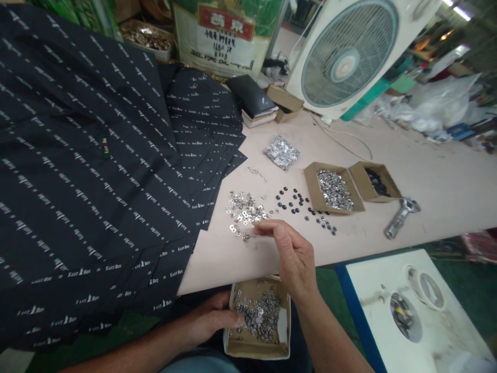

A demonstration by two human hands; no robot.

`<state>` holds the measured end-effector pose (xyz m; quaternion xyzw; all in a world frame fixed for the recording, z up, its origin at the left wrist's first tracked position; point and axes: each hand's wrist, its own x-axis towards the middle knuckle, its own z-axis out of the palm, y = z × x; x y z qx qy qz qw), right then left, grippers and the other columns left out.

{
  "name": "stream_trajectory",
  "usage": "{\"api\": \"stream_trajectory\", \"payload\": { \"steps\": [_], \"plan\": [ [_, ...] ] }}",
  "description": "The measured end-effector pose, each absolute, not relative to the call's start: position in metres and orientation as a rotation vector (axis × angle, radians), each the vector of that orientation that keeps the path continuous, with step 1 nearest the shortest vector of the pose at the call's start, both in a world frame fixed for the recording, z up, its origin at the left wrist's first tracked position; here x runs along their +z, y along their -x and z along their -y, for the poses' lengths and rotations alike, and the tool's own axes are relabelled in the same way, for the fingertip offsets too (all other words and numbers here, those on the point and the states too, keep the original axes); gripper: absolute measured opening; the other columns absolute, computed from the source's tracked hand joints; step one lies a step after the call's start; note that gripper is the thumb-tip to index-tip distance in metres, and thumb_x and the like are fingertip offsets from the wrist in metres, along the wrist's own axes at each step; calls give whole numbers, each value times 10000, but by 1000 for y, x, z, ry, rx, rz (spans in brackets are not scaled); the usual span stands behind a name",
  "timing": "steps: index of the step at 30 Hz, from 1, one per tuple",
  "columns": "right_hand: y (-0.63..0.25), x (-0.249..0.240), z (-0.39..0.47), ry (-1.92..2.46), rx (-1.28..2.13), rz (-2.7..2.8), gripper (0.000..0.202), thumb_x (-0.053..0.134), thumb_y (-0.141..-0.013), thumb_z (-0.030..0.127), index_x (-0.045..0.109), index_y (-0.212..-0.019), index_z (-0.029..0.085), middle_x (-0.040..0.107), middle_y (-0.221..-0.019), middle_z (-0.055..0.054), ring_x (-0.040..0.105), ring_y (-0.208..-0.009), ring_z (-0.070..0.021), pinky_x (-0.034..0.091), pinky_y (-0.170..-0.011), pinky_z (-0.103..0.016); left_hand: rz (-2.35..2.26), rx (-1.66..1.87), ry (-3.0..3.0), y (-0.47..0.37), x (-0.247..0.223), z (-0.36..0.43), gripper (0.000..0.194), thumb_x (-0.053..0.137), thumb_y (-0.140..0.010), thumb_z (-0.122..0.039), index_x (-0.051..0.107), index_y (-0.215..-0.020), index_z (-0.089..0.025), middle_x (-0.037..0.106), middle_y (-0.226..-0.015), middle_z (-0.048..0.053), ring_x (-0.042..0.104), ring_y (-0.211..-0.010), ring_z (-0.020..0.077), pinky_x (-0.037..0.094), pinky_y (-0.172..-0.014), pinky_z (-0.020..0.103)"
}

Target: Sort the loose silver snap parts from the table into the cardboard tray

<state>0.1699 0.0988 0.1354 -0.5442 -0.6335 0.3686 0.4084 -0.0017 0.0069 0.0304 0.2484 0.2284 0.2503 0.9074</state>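
Observation:
My left hand [221, 317] grips the left side of a small open cardboard box [229, 342], its thumb reaching over the rim. Inside lie many small silvery metal snap parts [261, 313]. The box is held below the table's front edge. Above it, my right hand [289, 248] is at the near side of a loose pile of shiny metal snap parts [246, 207]. Its fingers stretch left and touch or nearly touch the pile; nothing is visible in them. Dark round snap caps [295, 199] lie scattered just beyond this hand.
Dark printed fabric [116, 155] covers the table's left side. Behind the pile lies a bag of metal parts [282, 152]. Farther right stand a box of silvery parts [336, 190], a box of dark parts [376, 182], a metal tool [399, 218] and a fan [347, 57].

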Motion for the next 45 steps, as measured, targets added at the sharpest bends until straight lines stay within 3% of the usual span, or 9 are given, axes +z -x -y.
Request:
{"api": "stream_trajectory", "payload": {
  "steps": [5, 12, 21, 24, 28, 33, 45],
  "plan": [
    [-174, 128, -96, 1487, 647, 1859, 79, 648, -954, 243, 724, -969, 235, 715, -985, -52, 665, -921, -210, 530, -843, -379, -479, 511, -512, 3, 26, -5, 546, 701, -795, -279, 682, -1323, -143, 744, -1173, 117, 688, -1091, 301, 474, -1031, 409],
    [-164, 119, -97, 1576, 476, 2107, 90, 659, -941, 225, 732, -994, 223, 676, -932, -59, 625, -912, -229, 495, -831, -391, -473, 511, -497, 2, 28, -7, 545, 731, -784, -318, 689, -1299, -144, 737, -1197, 120, 689, -1086, 300, 470, -1034, 411],
    [-172, 125, -96, 1540, 593, 2103, 89, 627, -965, 229, 684, -897, 223, 664, -923, -44, 617, -908, -213, 478, -831, -372, -494, 498, -516, 4, 27, -7, 534, 727, -776, -323, 696, -1277, -140, 741, -1185, 112, 685, -1084, 299, 467, -1026, 406],
    [-174, 124, -97, 1507, 570, 2146, 90, 623, -951, 199, 704, -972, 232, 664, -958, -52, 613, -956, -227, 480, -865, -392, -491, 499, -518, 4, 28, -7, 534, 726, -780, -327, 694, -1281, -143, 740, -1190, 112, 687, -1075, 292, 467, -1018, 394],
    [-177, 122, -99, 1467, 646, 2121, 240, 590, -919, 119, 719, -1060, 265, 666, -975, -41, 626, -959, -217, 496, -868, -384, -484, 499, -515, 4, 29, -7, 533, 728, -783, -348, 697, -1271, -136, 744, -1172, 118, 689, -1061, 295, 469, -1012, 401],
    [-175, 122, -101, 1491, 655, 2127, 159, 622, -951, 201, 748, -1021, 267, 662, -944, -43, 633, -928, -213, 501, -840, -378, -483, 508, -529, 3, 30, -7, 543, 726, -781, -339, 692, -1285, -141, 744, -1171, 110, 687, -1054, 286, 473, -1003, 389],
    [-165, 130, -99, 1527, 595, 2130, 86, 629, -887, 180, 694, -856, 228, 655, -857, -37, 614, -836, -204, 488, -770, -357, -496, 498, -511, 2, 26, -6, 515, 728, -774, -323, 709, -1254, -138, 749, -1166, 114, 692, -1060, 294, 476, -1009, 400]
  ]
}}
